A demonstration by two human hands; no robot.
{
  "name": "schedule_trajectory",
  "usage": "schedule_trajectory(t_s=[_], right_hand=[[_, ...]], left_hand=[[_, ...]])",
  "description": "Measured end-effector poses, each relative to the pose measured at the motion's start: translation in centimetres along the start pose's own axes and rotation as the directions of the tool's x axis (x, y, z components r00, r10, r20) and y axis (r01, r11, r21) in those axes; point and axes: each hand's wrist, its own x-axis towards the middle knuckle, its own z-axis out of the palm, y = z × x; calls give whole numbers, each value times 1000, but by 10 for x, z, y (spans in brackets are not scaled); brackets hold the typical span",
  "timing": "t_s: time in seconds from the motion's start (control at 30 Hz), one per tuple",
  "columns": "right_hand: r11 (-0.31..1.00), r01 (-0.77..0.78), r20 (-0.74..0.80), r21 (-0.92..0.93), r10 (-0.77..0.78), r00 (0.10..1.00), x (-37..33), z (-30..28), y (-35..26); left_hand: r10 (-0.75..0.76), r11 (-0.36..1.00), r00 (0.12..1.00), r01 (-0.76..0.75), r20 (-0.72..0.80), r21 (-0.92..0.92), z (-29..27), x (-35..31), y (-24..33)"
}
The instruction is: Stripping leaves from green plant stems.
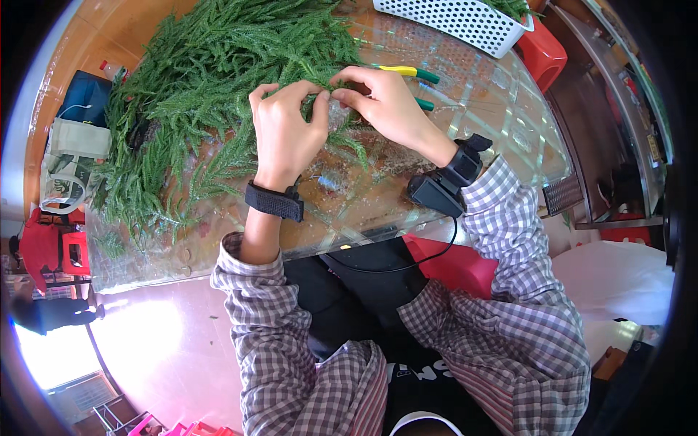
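Observation:
My left hand (287,131) and my right hand (385,107) meet at the near right edge of a big heap of green needle-leaved branches (240,62). Thumb and fingers of each are pinched together on a green sprig (313,75), whose tip shows just beyond the fingertips. How much of it lies between the fingers is hidden. Next to my right hand are the yellow-and-green handles of a hand tool, likely pliers (414,72); its head is covered. A few loose twigs (352,145) lie under my hands.
A white perforated basket (465,25) holding greenery stands at the table's far right, with a red stool (542,58) beyond. The glossy table (218,261) has a near edge close to my body. A black device (432,190) with a cable hangs by my right wrist. Bags (76,145) sit left.

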Motion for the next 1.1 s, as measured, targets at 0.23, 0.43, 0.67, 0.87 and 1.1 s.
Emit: schedule_trajectory(t_s=[0.23,0.43,0.67,0.87,1.1], right_hand=[[984,166,-115,-69,-173,978,0,5,-3],[992,122,-90,-16,-123,988,0,2,-2],[998,44,-80,55,-40,996,-1,-1,-6],[994,25,-58,108,-19,998,4,-2,1],[943,-67,94,325,39,995,3,-12,-10]], left_hand=[[-93,994,996,92,-4,-56,2,-1,-1],[-200,956,979,204,41,-212,1,1,3],[-163,972,987,162,6,-168,0,0,7],[-37,997,997,32,-70,-75,0,1,11],[271,955,953,-249,-134,161,-4,2,12]])
